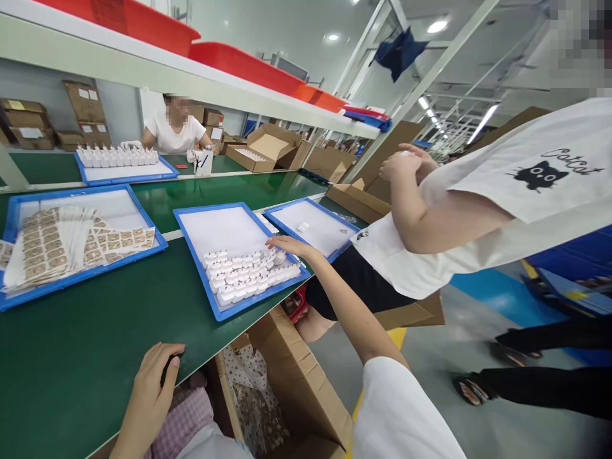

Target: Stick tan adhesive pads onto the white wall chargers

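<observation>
My right hand [292, 246] reaches over the right side of a blue-rimmed tray [216, 310], its fingers stretched out just above small white rounded pieces [248, 275] with dark tips. These pieces stand in close rows at the near end of the tray. Whether my fingertips touch any of them, I cannot tell. My left hand [157, 382] rests on the near edge of the green table [95, 357], thumb apart from the loosely bent fingers. Nothing held shows in it, though a dark gap lies under its fingers.
To the left, another tray [164, 244] holds sheets of brown stickers [52, 245]. A third tray [325, 220] carries a few small pieces. A co-worker [459, 204] stands close on the right; another person [176, 131] sits opposite. Below the edge is an open carton [296, 363].
</observation>
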A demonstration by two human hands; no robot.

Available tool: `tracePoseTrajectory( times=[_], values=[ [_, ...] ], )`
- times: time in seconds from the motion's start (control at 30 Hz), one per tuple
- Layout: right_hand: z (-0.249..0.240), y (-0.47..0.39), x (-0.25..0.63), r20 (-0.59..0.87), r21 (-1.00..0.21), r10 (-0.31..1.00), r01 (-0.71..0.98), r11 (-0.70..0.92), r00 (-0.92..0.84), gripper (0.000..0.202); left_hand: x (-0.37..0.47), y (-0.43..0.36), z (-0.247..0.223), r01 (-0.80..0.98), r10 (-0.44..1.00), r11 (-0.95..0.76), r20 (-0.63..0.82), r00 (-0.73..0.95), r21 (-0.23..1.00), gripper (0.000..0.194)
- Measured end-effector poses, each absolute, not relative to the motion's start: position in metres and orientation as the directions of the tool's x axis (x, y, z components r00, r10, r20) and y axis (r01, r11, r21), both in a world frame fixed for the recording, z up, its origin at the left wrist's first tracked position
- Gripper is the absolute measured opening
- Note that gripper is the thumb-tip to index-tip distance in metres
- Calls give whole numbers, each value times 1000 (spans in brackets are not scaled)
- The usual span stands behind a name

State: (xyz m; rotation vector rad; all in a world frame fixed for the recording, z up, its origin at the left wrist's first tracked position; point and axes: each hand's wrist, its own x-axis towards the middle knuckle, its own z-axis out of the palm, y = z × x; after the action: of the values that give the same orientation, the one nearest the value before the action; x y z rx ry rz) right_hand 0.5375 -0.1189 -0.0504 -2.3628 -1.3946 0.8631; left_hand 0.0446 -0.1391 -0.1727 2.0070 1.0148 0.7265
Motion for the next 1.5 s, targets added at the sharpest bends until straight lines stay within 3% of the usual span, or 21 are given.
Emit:
tracePoseTrajectory(
  times=[0.23,0.4,0.6,0.8,0.93,1.1,1.27,1.5],
  values=[
    [-36,-98,533,-584,-401,759,710,-579,288,34,46,-139,-173,410,830,-445,194,523,796,44],
    [-32,-106,532,-661,-353,708,728,-587,250,36,47,-138,-172,407,803,-508,246,543,759,40],
    [-27,-113,528,-643,-368,746,784,-500,174,38,47,-137,-175,404,776,-563,294,558,721,36],
    [-23,-90,512,-512,-417,858,859,-297,48,40,47,-136,-177,398,765,-582,312,563,709,35],
    [-34,-74,494,-548,-410,836,881,-235,-32,33,47,-136,-175,412,771,-576,300,562,706,36],
    [-36,-75,506,-512,-360,858,900,-244,28,33,46,-137,-172,413,775,-565,287,564,714,38],
    [-19,-101,554,-428,-257,882,910,-325,195,33,47,-137,-174,407,771,-569,290,567,715,37],
    [-29,-144,578,-487,-164,823,895,-414,291,33,46,-135,-179,406,759,-588,304,575,700,36]
  ],
)
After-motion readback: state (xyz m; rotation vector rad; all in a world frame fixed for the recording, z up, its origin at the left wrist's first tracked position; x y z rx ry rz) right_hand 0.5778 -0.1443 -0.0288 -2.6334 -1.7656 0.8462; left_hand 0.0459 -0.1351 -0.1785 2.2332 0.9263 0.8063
